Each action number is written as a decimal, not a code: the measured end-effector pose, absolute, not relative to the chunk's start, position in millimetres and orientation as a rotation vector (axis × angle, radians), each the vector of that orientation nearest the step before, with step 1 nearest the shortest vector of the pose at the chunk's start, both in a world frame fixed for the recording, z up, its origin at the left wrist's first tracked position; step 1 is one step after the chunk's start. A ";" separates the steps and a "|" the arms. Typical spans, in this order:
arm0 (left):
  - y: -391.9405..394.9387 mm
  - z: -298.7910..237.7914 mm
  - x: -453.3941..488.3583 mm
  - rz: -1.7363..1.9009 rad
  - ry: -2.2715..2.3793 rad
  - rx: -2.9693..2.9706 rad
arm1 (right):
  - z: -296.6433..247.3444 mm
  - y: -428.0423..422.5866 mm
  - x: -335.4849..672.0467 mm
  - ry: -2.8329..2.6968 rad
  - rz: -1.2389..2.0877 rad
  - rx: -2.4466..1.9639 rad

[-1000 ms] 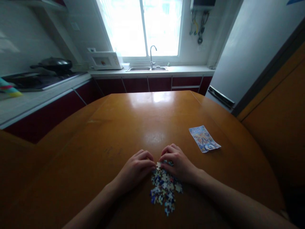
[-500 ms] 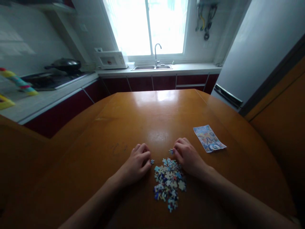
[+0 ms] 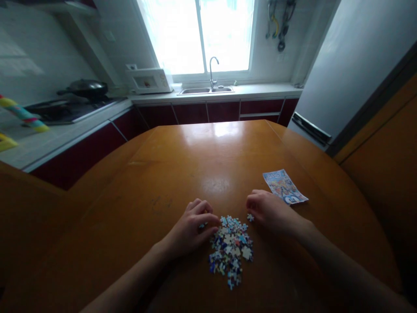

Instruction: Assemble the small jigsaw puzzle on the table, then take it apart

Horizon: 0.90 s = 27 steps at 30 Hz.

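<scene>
A heap of small jigsaw pieces [image 3: 230,248] lies on the wooden table [image 3: 182,174] in front of me. My left hand [image 3: 192,226] rests at the heap's upper left edge, fingers curled, the thumb touching pieces there. My right hand [image 3: 270,211] lies to the heap's upper right, fingers bent down beside a single loose piece [image 3: 250,217]. A colourful picture card [image 3: 284,187] lies flat just beyond my right hand.
Beyond the table a kitchen counter runs with a sink and tap [image 3: 211,84], a white microwave [image 3: 150,80] and a black pan [image 3: 86,88] on the hob. A grey fridge [image 3: 345,74] stands at the right. A wooden panel rises at the far right.
My right hand has slid right, away from the heap, with one loose piece beside it. My left hand has moved in to the heap's edge.
</scene>
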<state>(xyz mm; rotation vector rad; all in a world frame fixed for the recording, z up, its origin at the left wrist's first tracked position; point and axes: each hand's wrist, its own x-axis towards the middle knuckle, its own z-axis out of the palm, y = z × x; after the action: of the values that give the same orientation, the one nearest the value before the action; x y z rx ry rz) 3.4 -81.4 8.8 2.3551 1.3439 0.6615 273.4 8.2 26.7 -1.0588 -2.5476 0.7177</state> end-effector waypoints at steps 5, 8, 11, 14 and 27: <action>-82.2 3.5 6.6 0.637 1.342 2.401 | 22.9 -12.3 249.3 -2.591 0.838 -0.735; -81.1 2.1 6.6 0.649 1.344 2.359 | 15.3 -18.2 243.9 -2.626 0.790 -0.746; -79.6 1.6 6.9 0.670 1.327 2.308 | 13.1 -17.7 243.0 -2.574 0.855 -0.740; -77.7 0.8 5.8 0.715 1.310 2.269 | 17.7 -11.2 246.4 -2.448 1.066 -0.789; -100.8 29.7 -47.4 0.585 1.332 2.364 | 44.1 -2.4 298.9 -2.723 1.244 -1.141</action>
<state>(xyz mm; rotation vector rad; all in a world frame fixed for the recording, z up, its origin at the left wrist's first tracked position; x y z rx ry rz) -47.4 -100.8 29.7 2.3644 1.3325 0.5850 298.9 -2.4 44.1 -1.1406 -2.7229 1.2440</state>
